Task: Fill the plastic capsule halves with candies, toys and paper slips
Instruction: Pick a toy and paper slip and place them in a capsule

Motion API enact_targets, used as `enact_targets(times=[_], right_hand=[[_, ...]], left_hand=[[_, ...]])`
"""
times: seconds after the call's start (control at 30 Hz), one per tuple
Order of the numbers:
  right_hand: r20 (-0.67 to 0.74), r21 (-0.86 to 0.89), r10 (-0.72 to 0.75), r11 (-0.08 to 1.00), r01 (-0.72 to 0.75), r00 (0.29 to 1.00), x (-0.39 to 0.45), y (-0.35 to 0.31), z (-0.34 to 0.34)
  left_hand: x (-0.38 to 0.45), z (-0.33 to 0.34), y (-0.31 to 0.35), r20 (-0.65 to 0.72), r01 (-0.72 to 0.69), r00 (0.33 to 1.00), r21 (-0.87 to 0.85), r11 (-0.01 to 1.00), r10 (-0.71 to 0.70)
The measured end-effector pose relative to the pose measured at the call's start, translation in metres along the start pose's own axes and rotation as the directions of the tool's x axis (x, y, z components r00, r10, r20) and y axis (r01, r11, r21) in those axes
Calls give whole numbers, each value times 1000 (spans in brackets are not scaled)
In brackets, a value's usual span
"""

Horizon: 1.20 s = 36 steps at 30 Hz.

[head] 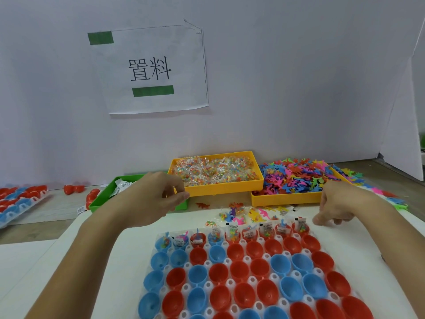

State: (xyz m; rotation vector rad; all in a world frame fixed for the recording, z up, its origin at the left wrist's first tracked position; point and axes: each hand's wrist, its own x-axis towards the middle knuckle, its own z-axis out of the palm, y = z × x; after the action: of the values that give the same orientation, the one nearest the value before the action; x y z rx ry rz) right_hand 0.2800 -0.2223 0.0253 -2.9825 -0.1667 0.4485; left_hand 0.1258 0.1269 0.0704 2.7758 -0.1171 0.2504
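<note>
Head view: we see the capsule tray (147, 293) on the worktop (96, 249), red and blue capsule halves (236, 252) open upward; only the 12 o'clock row holds candy, toys and slips. Left hand (158, 199) hovers at 10 o'clock over the green bin (99, 201), fingers curled; can't tell if it's pinching anything. Right hand (335, 208) at 2 o'clock, fingers loosely curled down, holding nothing visible. Candy bin (259, 180) and toy bin (285, 199) at 12–1 o'clock.
</note>
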Motion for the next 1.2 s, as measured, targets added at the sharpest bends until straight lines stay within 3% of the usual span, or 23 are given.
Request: enact_targets(times=[0.33,0.47,0.63,0.77,0.87,0.93,1.03,1.1,1.2], right_hand=[[29,46,66,997,-68,997,4,0,2],[-30,-30,102,994,-103,994,6,-2,3],[-25,14,113,994,-113,993,11,-2,6],[8,15,36,999,-36,999,9,1,2],[9,119,-146,982,144,989,-2,1,-9],[-39,323,-321,892,316,946,-13,-6,-18],[-129,548,-567,643,535,813,-35,-28,-26],[-169,610,-662,512,605,730,-43,-44,-24],[-174,659,-737,406,634,653,-50,-63,-16]], left_hand=[[-2,0,1,20,20,1000,19,1000,-20],[-2,-1,2,23,28,999,26,999,-29],[-2,-1,3,36,39,999,28,999,-40],[-3,-1,4,41,40,998,26,999,-41],[-4,-3,9,45,34,998,16,999,-35],[-4,-3,16,49,13,999,-10,1000,-12],[-3,0,33,53,-57,996,-138,989,65],[-1,6,48,32,-120,991,-226,967,131],[1,21,68,-5,-202,977,-328,923,212]])
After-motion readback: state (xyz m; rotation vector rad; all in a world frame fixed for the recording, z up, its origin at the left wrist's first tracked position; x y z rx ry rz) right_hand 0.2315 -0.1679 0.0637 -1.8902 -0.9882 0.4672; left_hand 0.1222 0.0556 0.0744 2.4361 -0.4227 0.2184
